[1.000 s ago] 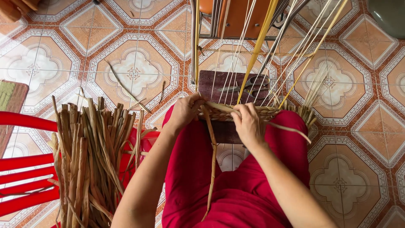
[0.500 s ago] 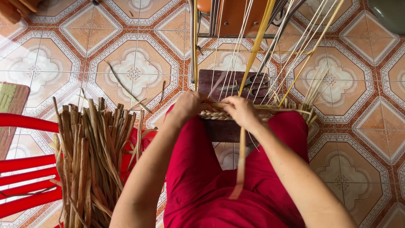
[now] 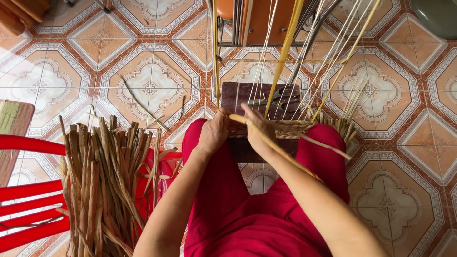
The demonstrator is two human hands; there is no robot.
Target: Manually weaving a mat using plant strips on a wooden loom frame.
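Two hands work close together at the middle of my view, and the room around them is tight: thin upright strands (image 3: 266, 62) rise right behind the fingers, a metal chair frame (image 3: 252, 24) stands beyond them, and my red-clad knees flank the work on either side. To my left a red plastic chair (image 3: 28, 190) carries a thick bundle of dried reed strips (image 3: 102, 185), near my left forearm but not touching it; the tiled floor (image 3: 71, 62) lies open farther out on that side. Both forearms reach forward and converge over a dark wooden block (image 3: 259, 95), where a pair of scissors (image 3: 278, 100) lies just beyond the weave. My left hand (image 3: 214, 133) is curled, knuckles up, pressing on the left end of the woven band (image 3: 285, 128), fingers drawn in narrow against it. My right hand (image 3: 257, 128) sits just beside it, fingers closed round a flat yellow strip (image 3: 281, 152) that runs from the hands diagonally back over my right forearm. The woven band stretches across the block between my knees, touching both hands. I cannot tell how the thumbs sit underneath.
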